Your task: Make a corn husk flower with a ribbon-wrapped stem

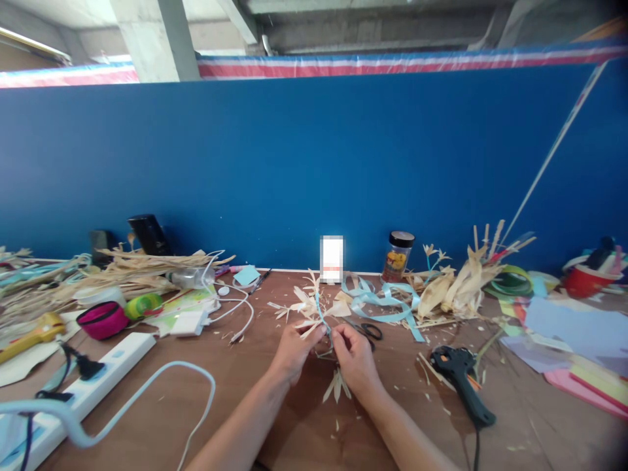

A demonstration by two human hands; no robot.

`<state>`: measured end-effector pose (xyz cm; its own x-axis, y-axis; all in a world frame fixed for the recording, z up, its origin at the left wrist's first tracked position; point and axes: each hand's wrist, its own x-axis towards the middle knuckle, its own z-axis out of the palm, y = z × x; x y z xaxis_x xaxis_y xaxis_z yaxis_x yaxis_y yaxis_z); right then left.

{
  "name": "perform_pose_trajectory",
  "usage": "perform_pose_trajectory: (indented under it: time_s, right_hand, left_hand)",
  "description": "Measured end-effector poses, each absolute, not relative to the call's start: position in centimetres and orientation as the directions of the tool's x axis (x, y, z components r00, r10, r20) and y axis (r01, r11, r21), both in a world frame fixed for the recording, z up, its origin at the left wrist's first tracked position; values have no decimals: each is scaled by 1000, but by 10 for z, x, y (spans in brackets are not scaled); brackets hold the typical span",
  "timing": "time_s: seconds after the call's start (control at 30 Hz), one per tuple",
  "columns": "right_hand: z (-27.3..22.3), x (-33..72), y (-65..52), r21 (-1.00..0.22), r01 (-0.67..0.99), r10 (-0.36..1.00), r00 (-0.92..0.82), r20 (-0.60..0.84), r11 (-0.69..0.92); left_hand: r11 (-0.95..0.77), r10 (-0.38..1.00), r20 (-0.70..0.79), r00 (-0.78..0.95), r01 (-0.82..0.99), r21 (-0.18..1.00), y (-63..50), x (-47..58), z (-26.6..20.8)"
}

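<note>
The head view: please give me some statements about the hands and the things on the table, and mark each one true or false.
1. Both hands, left hand and right hand, hold a dried-husk flower wrapped with light blue ribbon. True.
2. The black glue gun lies to the left of the hands. False: it lies to their right.
3. Black scissors lie just behind the right hand. True.
4. The jar with a black lid lies on its side. False: it stands upright near the blue wall.
5. The white power strip is at the left. True.

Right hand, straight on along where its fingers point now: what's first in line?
Right hand points up-left into the straw-and-blue-ribbon piece it already pinches with the left hand. Beyond that, probably bare table; depth unclear.
</note>
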<state>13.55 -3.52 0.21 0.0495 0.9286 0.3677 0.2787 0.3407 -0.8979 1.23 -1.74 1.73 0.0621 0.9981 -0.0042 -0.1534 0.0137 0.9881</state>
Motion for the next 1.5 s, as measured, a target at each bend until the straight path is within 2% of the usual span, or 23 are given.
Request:
perform_pose_trajectory:
  time_s: [0.13, 0.27, 0.6, 0.77, 0.83, 0.97, 1.13, 1.3, 1.5]
  right_hand:
    - [1, 135, -35, -909, 255, 937, 29, 349, 330]
    - [4, 135, -37, -890, 303, 926, 54, 373, 341]
    - [3, 137, -36, -874, 327, 917, 50, 396, 360]
    - [4, 140, -35, -885, 332, 934, 27, 356, 328]
    - [5, 139, -34, -912, 271, 945, 18, 325, 308]
    - [5, 136, -32, -982, 2, 982, -20, 189, 189]
    - [8, 134, -34, -970, -242, 995, -89, 31, 9]
    - [12, 134, -36, -942, -326, 993, -114, -42, -78]
    - [10, 132, -36, -935, -341, 992, -105, -65, -97]
  left_hand:
    - [39, 999, -36, 21, -197, 980, -17, 13, 20]
    - [45, 999, -46, -2, -175, 984, -14, 11, 17]
    - [-49, 996, 57, 65, -115, 992, -15, 11, 15]
    - [-116, 990, 121, 74, -67, 991, -16, 12, 17]
    - [-136, 987, 140, 73, -62, 989, -17, 12, 19]
    - [-157, 986, 159, 48, -44, 987, -19, 13, 22]
    - [-75, 994, 78, 77, -32, 997, -20, 14, 26]
    - [-29, 994, 36, 102, -68, 997, -21, 15, 27]
    - [-67, 996, 70, 57, -54, 996, -19, 13, 20]
